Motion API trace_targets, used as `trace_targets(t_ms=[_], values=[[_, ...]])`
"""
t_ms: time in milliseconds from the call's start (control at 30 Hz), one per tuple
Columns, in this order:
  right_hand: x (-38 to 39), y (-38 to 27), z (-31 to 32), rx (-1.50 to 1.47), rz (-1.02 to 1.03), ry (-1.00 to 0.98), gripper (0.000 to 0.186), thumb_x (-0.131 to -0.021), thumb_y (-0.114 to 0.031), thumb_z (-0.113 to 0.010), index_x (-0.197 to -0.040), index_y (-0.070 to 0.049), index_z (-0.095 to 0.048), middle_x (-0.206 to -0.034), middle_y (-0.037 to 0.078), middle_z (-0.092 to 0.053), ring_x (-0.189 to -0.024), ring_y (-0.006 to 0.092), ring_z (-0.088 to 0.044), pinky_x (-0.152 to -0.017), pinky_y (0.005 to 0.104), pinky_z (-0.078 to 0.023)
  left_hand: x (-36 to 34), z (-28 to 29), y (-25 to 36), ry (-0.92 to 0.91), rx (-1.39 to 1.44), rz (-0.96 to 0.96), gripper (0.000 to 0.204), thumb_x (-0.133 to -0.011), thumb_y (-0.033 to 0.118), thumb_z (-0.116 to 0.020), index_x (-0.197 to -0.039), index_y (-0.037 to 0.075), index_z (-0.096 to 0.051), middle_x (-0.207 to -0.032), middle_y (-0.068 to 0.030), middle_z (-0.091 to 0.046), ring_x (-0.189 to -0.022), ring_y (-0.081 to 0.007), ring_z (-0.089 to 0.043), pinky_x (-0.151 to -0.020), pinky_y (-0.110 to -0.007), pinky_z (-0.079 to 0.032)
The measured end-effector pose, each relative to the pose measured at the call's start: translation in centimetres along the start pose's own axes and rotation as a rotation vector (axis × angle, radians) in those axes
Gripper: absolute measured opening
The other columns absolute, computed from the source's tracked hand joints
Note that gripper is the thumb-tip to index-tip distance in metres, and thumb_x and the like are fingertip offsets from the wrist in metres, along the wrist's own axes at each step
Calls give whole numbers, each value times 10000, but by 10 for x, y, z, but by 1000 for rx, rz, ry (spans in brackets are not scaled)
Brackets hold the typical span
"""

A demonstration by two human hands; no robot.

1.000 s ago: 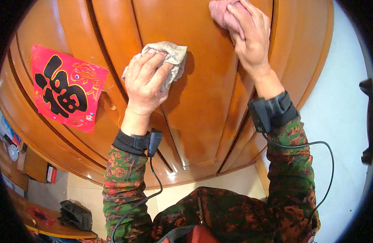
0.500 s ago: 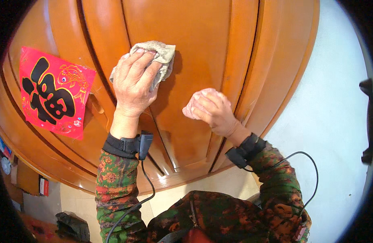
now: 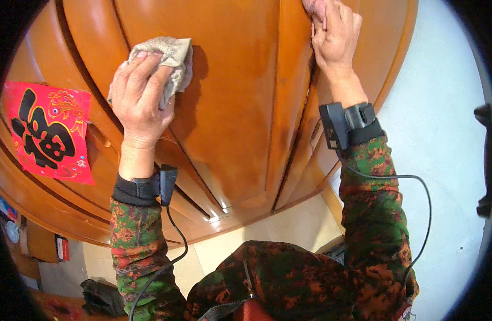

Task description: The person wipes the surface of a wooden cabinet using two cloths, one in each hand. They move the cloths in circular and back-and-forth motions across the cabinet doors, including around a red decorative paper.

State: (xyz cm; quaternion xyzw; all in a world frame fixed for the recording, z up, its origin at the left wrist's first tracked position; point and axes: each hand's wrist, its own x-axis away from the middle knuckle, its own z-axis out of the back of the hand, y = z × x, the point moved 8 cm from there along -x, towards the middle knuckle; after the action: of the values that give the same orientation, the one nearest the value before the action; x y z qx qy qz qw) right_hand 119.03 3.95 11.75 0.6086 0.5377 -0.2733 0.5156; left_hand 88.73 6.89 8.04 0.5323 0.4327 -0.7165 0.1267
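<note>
My left hand (image 3: pixel 141 101) is closed on a beige-grey cloth (image 3: pixel 177 53), pressed against the glossy orange-brown wooden door (image 3: pixel 235 96) at upper middle. My right hand (image 3: pixel 336 43) grips a pink cloth (image 3: pixel 314 7) near the top, beside a dark vertical groove at the right of the door, with part of that cloth cut off by the picture's edge. A red square paper decoration (image 3: pixel 47 131) with a large black character and a gold fish is on the door left of my left hand. Both wrists wear black straps with small devices and cables.
A pale wall (image 3: pixel 444 160) is at the right, with a dark object (image 3: pixel 484 160) at the far rim. Beige floor tiles (image 3: pixel 289 230) show below the door. At lower left are brown boxes (image 3: pixel 43 241) and a dark bag (image 3: pixel 99 297).
My right hand with the pink cloth came down toward the middle, then went back up to the top. My left hand and its cloth shifted up and left within the view.
</note>
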Motion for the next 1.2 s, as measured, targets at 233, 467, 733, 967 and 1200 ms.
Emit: trace_targets(t_ms=[233, 467, 733, 967, 1200], values=[[104, -37, 31, -50, -206, -247, 317, -845, -12, -602, -1161, 5, -603, -1097, 155, -643, -1117, 360, -593, -933, 439, -434, 4, -2, 1, 0, -75, 14, 347, -644, 40, -730, -985, 100, -715, -1127, -89, -684, -1101, -305, -631, -985, -447, -476], [295, -90, 79, -125, -735, -564, 412, -919, -102, -579, -1320, -13, -539, -1292, 175, -559, -1144, 364, -547, -957, 448, -414, 6, -2, 0, 5, -93, 16, 383, -626, 41, -744, -1001, 115, -717, -1130, -79, -686, -1106, -294, -634, -991, -446, -468], [367, -137, 124, -75, -947, -835, 524, -815, 33, -609, -1325, -36, -507, -1312, 179, -524, -1160, 389, -502, -986, 449, -404, 6, -3, 2, 0, -97, -6, 352, -668, 64, -750, -1017, 102, -720, -1139, -109, -679, -1117, -328, -623, -1006, -467, -455], [230, -112, 83, -168, -617, -384, 329, -801, 29, -636, -1122, -46, -648, -1211, 136, -546, -1139, 348, -514, -951, 453, -449, 9, -4, 2, 2, -131, -11, 306, -697, 46, -722, -1002, 68, -705, -1123, -137, -679, -1100, -348, -637, -1002, -488, -455], [266, -132, 116, -430, -543, -697, 339, -802, -76, -639, -1139, -69, -674, -1230, 135, -564, -1195, 348, -474, -981, 487, -400, 12, -4, 0, -8, -138, -17, 285, -692, 36, -727, -973, 53, -688, -1117, -135, -665, -1104, -360, -622, -1001, -494, -460]])
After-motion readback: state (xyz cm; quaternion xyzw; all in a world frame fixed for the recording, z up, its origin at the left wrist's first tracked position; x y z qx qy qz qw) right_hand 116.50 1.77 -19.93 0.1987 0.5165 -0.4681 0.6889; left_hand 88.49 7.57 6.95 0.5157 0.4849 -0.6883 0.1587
